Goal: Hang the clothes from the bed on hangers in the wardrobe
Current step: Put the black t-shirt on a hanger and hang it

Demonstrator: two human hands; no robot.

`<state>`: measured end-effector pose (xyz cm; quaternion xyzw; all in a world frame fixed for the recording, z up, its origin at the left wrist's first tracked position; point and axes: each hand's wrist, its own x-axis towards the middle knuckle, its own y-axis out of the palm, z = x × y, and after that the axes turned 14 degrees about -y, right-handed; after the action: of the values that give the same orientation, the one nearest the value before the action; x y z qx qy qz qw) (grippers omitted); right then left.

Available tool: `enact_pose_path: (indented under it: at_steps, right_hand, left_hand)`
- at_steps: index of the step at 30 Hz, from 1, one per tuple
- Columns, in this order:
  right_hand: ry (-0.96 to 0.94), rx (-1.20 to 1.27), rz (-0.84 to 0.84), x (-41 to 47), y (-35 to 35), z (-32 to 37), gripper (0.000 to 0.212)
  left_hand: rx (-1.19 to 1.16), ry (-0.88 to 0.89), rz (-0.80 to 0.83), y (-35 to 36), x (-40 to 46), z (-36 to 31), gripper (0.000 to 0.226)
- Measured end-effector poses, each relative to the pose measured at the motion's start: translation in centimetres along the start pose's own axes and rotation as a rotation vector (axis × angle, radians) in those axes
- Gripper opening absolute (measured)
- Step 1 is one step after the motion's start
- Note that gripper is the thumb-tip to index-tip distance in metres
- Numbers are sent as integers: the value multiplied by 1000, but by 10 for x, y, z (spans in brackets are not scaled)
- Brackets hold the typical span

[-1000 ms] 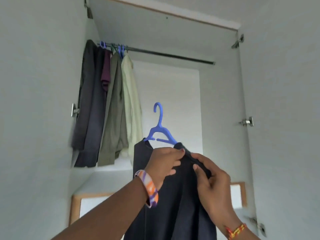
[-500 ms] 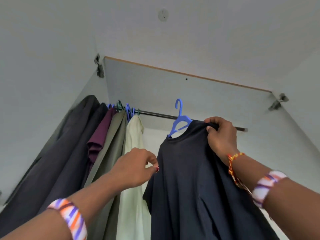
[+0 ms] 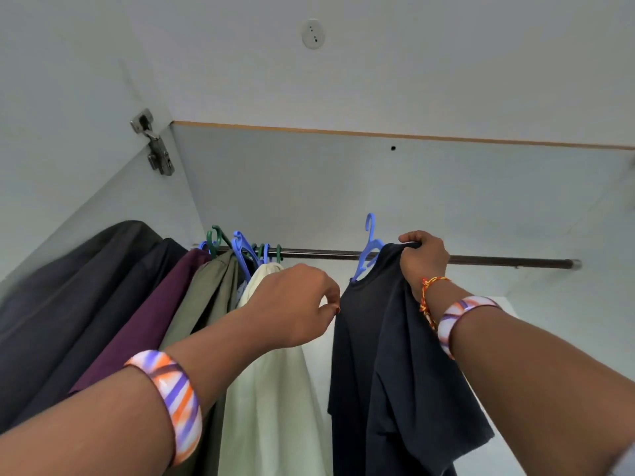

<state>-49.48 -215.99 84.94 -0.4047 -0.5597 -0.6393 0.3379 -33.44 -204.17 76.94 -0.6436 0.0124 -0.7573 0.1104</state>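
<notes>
I've brought the dark T-shirt (image 3: 388,338) up from chest height; its blue hanger (image 3: 367,250) hook now rises just above the rail (image 3: 481,260). My right hand (image 3: 424,259) grips its shoulder; my left hand (image 3: 295,305), fingers loosely curled, holds nothing beside it. Hooking comes next

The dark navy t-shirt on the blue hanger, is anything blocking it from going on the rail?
Nothing visible does. The dark navy t-shirt on its blue plastic hanger is held up by the right hand at a bare stretch of the dark metal rail; the other clothes hang further left.
</notes>
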Motion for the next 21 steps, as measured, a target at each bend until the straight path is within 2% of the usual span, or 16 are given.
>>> enact_pose_path:
  at_steps: [4, 8, 11, 13, 15, 21]
  right_hand:
    - [17, 55, 4, 7, 21, -33, 34]
    - [13, -1, 167, 9, 39, -65, 33]
    - [-35, -63, 218, 9, 42, -78, 28]
    - [-59, -85, 250, 10, 43, -79, 25]
    - [-82, -105, 298, 9, 48, -78, 25]
    - [-190, -25, 483, -6, 76, -48, 24]
  left_hand:
    - [132, 43, -35, 13, 11, 8, 20]
    - [205, 61, -79, 28, 15, 20, 22]
    - [273, 50, -164, 40, 11, 32, 27]
    - [301, 50, -220, 44, 9, 39, 34]
    - [317, 43, -252, 44, 8, 44, 32]
    - [335, -18, -253, 31, 1, 42, 29]
